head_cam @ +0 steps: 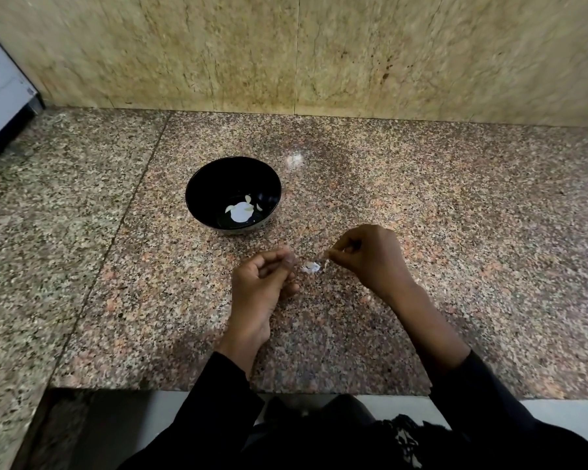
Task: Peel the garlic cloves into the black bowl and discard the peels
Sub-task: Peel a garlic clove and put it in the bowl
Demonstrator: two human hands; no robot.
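Our right hand (370, 259) makes the working grip: its fingertips (333, 253) pinch a thin pale strip of garlic peel (326, 261) that hangs down from the pinch. Our left hand (262, 283) is curled, thumb against forefinger, but we cannot tell whether it holds a clove; motion blur hides whatever sits between those fingers.

We take the black bowl (197, 188) as our landmark. Both hands hover over the granite surface (455, 232), on the side of the bowl nearer to us and a little to its right. Between the two hands, near that same side of the bowl, a small white scrap (310, 266) lies on the surface; it looks like shed peel, though it is too small to be sure.

Inside the bowl we see a few pale peeled cloves (248, 199) around a bright white patch, which may be glare off the bottom. So we judge the task partly done: several cloves are peeled and in the bowl, and one is probably being stripped now. We see no unpeeled garlic anywhere beside the bowl, so we cannot say how many remain. Discarding the peels is not yet done.

As for direction, the strip of peel runs roughly downward from the pinch toward the surface, its long axis tilted slightly toward our left hand. The clove's own axis we cannot make out.
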